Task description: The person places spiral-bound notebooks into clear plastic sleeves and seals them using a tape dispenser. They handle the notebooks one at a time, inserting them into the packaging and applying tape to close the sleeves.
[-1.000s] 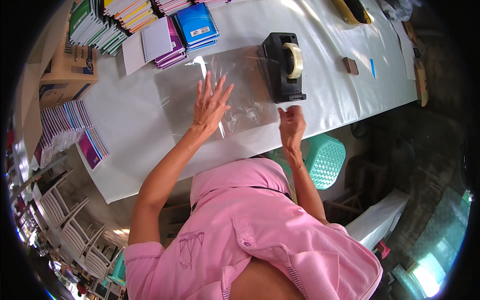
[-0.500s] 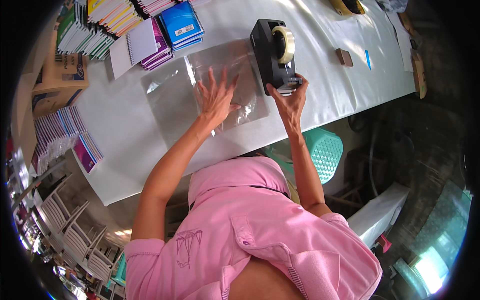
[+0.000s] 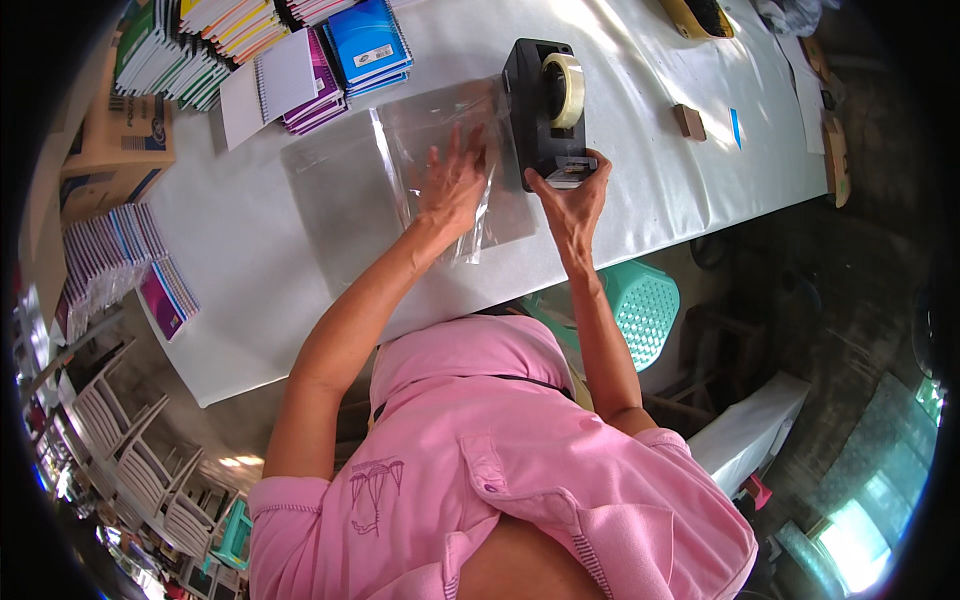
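Observation:
Clear plastic sheets or bags (image 3: pixel 340 170) lie on the table in front of me, overlapping and creased. My left hand (image 3: pixel 456 192) rests over them with its fingers stretched out, slightly blurred; I cannot tell whether a layer of plastic covers the fingertips. To its right stands a black tape dispenser (image 3: pixel 530 110) carrying a roll of clear tape (image 3: pixel 572 92). Around the dispenser's near, cutter end my right hand (image 3: pixel 572 205) is closed, thumb on the left side and fingers on the right. Whether it also holds a strip of tape is hard to see.
Stacked spiral notebooks (image 3: pixel 368 45) fill the far left, near a cardboard box (image 3: pixel 115 150). More notebooks (image 3: pixel 120 250) stand at the left edge. A small brown block (image 3: pixel 689 121) and a blue strip (image 3: pixel 736 127) lie right, below a yellow container (image 3: pixel 697 18). A green stool (image 3: pixel 642 315) stands beneath the table edge.
My left hand has slid right over the plastic, toward the dispenser, and the plastic has creased and shifted with it. My right hand has stayed at the dispenser's near end.

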A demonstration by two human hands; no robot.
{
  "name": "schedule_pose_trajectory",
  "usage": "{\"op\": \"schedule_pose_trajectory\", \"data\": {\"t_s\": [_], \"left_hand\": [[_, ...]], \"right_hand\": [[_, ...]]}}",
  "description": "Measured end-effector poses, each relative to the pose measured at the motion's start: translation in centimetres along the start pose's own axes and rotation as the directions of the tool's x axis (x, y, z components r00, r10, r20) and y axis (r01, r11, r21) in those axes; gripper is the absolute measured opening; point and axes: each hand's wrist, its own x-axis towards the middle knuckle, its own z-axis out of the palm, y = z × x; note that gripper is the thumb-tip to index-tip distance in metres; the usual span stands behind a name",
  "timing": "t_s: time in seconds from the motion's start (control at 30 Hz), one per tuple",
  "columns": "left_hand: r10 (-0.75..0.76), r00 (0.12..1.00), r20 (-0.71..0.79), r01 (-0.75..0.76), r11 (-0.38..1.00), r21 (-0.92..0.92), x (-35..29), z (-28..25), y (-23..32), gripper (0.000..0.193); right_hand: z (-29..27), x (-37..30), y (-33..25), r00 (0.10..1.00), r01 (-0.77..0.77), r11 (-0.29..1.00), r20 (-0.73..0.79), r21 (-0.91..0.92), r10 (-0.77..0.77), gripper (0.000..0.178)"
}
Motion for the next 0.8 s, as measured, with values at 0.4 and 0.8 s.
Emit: {"op": "schedule_pose_trajectory", "data": {"t_s": [0.4, 0.8], "left_hand": [[-0.091, 0.995, 0.046, 0.092, 0.996, -0.008, 1.3, -0.8, 1.6, 0.097], [-0.179, 0.983, -0.030, 0.175, 0.980, -0.091, 2.8, 0.0, 0.1, 0.130]], "right_hand": [[-0.1, 0.9, -1.6, 0.999, -0.038, 0.998, -0.015, 0.049, 0.039, 0.074], [3.0, -2.8, 2.1, 0.997, -0.073, 0.993, -0.031, 0.098, 0.076, 0.082]]}}
